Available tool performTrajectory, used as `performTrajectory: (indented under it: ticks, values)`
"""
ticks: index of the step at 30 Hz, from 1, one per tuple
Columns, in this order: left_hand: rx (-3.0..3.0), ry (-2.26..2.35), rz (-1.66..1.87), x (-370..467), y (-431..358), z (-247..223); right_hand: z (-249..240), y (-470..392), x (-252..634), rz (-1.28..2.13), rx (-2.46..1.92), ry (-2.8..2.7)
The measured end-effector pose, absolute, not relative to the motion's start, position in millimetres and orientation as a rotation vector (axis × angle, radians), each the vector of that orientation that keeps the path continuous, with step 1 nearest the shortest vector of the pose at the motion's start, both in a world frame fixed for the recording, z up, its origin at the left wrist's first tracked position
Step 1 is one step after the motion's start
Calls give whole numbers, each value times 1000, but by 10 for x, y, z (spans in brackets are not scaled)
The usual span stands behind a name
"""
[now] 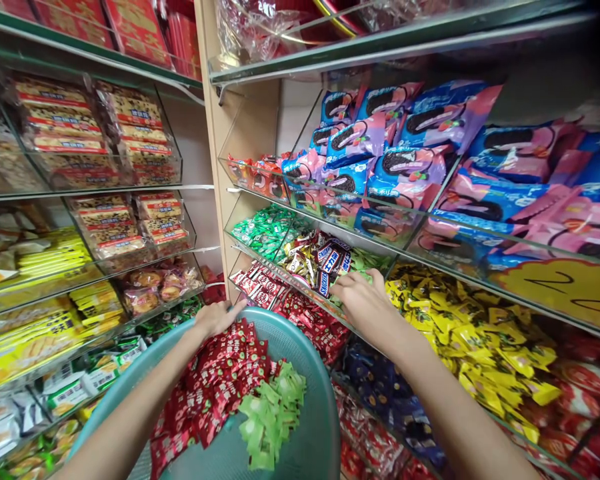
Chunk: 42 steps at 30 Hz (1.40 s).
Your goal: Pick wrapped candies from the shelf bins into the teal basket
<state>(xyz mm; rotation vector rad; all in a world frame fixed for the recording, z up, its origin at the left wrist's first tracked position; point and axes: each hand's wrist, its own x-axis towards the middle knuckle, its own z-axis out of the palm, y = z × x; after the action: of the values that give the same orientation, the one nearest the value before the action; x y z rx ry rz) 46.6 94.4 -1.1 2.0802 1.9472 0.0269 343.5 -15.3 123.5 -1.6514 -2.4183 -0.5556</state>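
Note:
A teal plastic basket [330, 413] holds a heap of red candy packets [220, 383] and a smaller pile of light green packets [275, 413]. My left hand [216, 319] lies at the basket's far rim, thumb stretched out along it, fingers closed over the edge. Up at the shelf, my right hand [363, 297] reaches into a bin with green packets [367, 259], right beside Snickers bars [325, 260]. Its fingers are curled down, and their tips are partly hidden among the packets; whether they grip any is unclear.
Glass-fronted shelves surround the basket. Blue and pink cookie packs [405, 147] fill the shelf above my right hand. Yellow candies [470, 333] lie to its right, with a yellow price tag [560, 287] above. Green candies [265, 230] sit left of the Snickers; wrapped cakes [63, 127] line the left shelves.

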Motion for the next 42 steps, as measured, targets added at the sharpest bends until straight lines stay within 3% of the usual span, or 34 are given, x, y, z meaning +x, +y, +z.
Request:
performTrajectory:
  ticks: [14,19,23,27,32,42]
  values:
    - [2068,1951,40,442,924,-40,1312,-126,3407,-509,-1660,-2341]
    - [2075,1957,29,449,937,-60,1452,-489,3226,-57,-1301,-2279]
    - [2080,1962,33,437,927,-66,1038,-630,3040,421,-1213,-2223]
    - [2076,1974,15,431,906,-51,347,-520,2971,646,-1309,-2149]
    - [2082,1968,9,432,892,-40,-100,-479,2978,660,-1405,-2158]
    - [2058,1958,19,426,881,-21,15,-660,3062,471,-1352,-2268]
